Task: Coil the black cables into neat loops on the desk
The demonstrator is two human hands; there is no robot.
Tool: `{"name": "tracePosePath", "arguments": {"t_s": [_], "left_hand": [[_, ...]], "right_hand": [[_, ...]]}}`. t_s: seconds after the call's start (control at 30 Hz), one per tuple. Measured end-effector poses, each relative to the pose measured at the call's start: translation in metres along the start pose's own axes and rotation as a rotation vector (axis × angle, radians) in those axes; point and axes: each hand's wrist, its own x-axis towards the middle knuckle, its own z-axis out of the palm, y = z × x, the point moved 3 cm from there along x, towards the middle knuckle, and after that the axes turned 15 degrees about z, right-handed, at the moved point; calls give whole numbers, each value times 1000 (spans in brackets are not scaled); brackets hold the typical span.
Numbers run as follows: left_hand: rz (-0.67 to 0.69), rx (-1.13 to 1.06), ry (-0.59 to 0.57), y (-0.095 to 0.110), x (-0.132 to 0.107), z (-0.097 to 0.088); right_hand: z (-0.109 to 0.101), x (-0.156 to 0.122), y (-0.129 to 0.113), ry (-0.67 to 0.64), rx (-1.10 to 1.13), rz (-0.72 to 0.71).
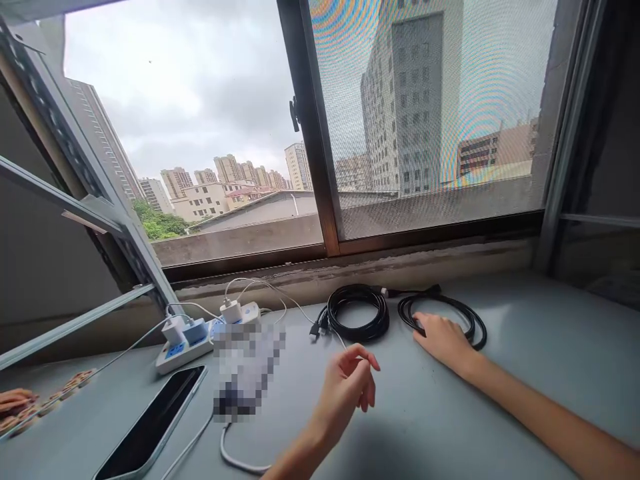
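Note:
My right hand [445, 339] lies low over a loosely looped black cable [480, 327] on the right. Its thumb and fingers close on the left side of the loops. Just left of it rests a thicker, neatly wound coil of black cable [359, 313], with dark plugs [319, 328] at its left side. In front of that coil, my left hand [350, 383] hovers above the grey tabletop [400, 427]. The left fingers are bent and loosely apart, and nothing shows in them.
A phone [153, 423] lies at the left, near a power strip [187, 350] with white chargers [231, 310] and cords. A blurred-out object [247, 370] with a grey cable sits beside it. Behind are a window [330, 227] and a metal rack [115, 207].

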Motion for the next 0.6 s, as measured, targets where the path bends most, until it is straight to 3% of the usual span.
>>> {"name": "tracePosePath", "arguments": {"t_s": [0.33,0.6], "left_hand": [[-12,-92,117,-7,4,-5],[-1,-84,163,-13,9,-12]], "right_hand": [[-3,-2,0,-70,93,22],[-1,10,12,-51,329,110]]}}
